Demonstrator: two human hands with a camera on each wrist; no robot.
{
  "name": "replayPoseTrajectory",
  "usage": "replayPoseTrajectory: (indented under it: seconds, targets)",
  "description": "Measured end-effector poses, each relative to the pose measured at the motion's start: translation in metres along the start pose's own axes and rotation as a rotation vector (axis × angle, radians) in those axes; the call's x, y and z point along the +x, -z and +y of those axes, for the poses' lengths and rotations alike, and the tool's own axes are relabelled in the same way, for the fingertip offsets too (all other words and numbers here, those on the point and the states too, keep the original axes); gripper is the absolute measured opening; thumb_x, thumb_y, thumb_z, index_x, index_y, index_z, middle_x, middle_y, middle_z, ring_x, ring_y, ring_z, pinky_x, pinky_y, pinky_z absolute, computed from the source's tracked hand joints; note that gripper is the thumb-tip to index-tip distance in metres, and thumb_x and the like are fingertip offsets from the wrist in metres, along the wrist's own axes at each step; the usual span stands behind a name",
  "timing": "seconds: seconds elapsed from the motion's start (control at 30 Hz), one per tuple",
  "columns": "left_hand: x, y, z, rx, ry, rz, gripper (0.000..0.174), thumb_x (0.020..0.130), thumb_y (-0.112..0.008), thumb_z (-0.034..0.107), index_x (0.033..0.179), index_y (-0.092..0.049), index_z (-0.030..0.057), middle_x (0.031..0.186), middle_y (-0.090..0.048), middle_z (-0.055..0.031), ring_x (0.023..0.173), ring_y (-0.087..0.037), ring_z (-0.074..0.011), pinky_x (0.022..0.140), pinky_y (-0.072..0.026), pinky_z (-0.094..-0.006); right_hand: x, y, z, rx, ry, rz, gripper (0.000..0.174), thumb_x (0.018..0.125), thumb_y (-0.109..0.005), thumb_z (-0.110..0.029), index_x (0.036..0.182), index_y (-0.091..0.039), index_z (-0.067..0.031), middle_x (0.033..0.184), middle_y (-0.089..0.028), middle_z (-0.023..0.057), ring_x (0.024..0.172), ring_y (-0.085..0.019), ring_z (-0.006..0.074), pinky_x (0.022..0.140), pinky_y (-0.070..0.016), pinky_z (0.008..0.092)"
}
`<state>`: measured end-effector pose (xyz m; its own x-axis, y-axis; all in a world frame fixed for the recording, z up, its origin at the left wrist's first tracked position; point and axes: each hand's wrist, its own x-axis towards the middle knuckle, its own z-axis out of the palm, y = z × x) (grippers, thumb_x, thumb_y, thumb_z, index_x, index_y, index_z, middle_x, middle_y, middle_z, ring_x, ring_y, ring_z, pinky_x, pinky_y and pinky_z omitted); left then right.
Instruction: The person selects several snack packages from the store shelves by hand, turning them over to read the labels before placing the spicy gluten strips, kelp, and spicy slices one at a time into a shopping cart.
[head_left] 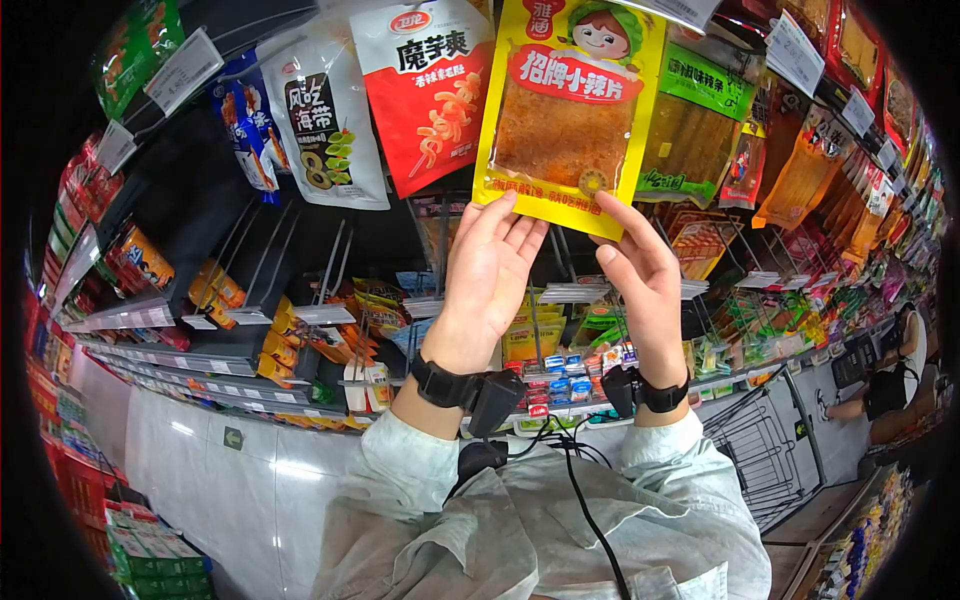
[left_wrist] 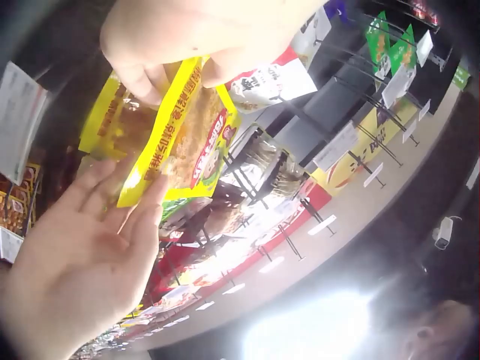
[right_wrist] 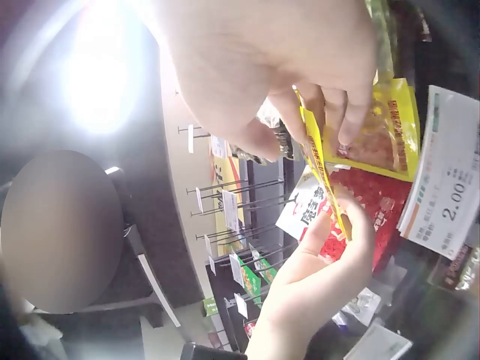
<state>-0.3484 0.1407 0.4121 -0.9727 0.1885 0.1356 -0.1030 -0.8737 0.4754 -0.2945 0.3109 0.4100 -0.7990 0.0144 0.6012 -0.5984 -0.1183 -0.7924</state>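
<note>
A yellow snack packet (head_left: 565, 130) with a clear window showing brown strips hangs in front of me, its upper end at the top edge of the head view. My left hand (head_left: 490, 270) pinches its lower edge at the left corner, thumb on the front and fingers behind. At the lower right corner, my right hand (head_left: 645, 275) holds the same edge between thumb and fingers. The left wrist view shows the packet (left_wrist: 191, 127) tilted, with both hands (left_wrist: 90, 255) at its bottom edge. Behind it hangs a matching yellow packet (right_wrist: 379, 131).
A red and white packet (head_left: 428, 100) and a silver packet (head_left: 325, 125) hang to the left, a green-topped packet (head_left: 695, 120) to the right. Hooks and price tags (head_left: 795, 50) jut from the shelves. A shopping cart (head_left: 765, 450) stands at lower right, near another person (head_left: 890, 385).
</note>
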Motion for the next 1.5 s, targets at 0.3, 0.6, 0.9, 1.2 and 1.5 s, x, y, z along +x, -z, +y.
replayPoseTrajectory:
  seconds: [0.3,0.6,0.9,1.2,1.5]
  targets:
    - [-0.035,-0.020,0.041,0.333,-0.189,-0.124,0.038,0.103,-0.059,0.013,0.139,-0.050,0.0045,0.125,-0.064,-0.0076,0.113,-0.065,-0.0173,0.096,-0.0543,-0.0337,-0.027,-0.018,-0.035,-0.065,0.116,0.015,0.047,0.093,-0.061,0.006,0.139,-0.054,0.0091,0.141,-0.051,0.0131,0.134,-0.050,0.0240,0.113,-0.0377,0.0351]
    - [-0.071,-0.030,0.051,0.437,-0.254,-0.185,0.033,0.102,-0.058,0.011,0.133,-0.049,0.0039,0.123,-0.063,-0.0080,0.109,-0.065,-0.0167,0.090,-0.0554,-0.0319,-0.057,-0.025,-0.051,-0.145,0.201,0.037,0.044,0.091,-0.061,0.006,0.134,-0.058,0.0110,0.139,-0.051,0.0154,0.133,-0.051,0.0261,0.115,-0.0364,0.0388]
    - [-0.092,-0.040,0.056,0.363,-0.283,-0.227,0.030,0.101,-0.061,0.008,0.129,-0.052,0.0029,0.116,-0.064,-0.0057,0.103,-0.065,-0.0122,0.089,-0.0555,-0.0305,-0.074,-0.035,-0.067,-0.215,0.237,0.084,0.043,0.092,-0.062,0.002,0.133,-0.059,0.0111,0.138,-0.054,0.0173,0.131,-0.053,0.0265,0.113,-0.0386,0.0385]
    - [-0.106,-0.036,0.065,0.362,-0.309,-0.270,0.027,0.100,-0.062,0.005,0.125,-0.053,0.0011,0.113,-0.064,-0.0056,0.102,-0.063,-0.0097,0.091,-0.0523,-0.0270,-0.085,-0.044,-0.073,-0.209,0.282,0.093,0.040,0.093,-0.063,0.000,0.131,-0.060,0.0104,0.136,-0.056,0.0169,0.127,-0.055,0.0250,0.111,-0.0400,0.0372]
    - [-0.136,0.017,0.071,0.476,-0.217,-0.195,0.028,0.098,-0.062,0.001,0.124,-0.051,0.0005,0.113,-0.065,-0.0073,0.103,-0.062,-0.0103,0.092,-0.0504,-0.0273,-0.116,-0.062,-0.055,-0.171,0.036,0.179,0.041,0.097,-0.058,0.003,0.138,-0.054,0.0019,0.128,-0.062,0.0131,0.118,-0.061,0.0191,0.102,-0.0470,0.0321]
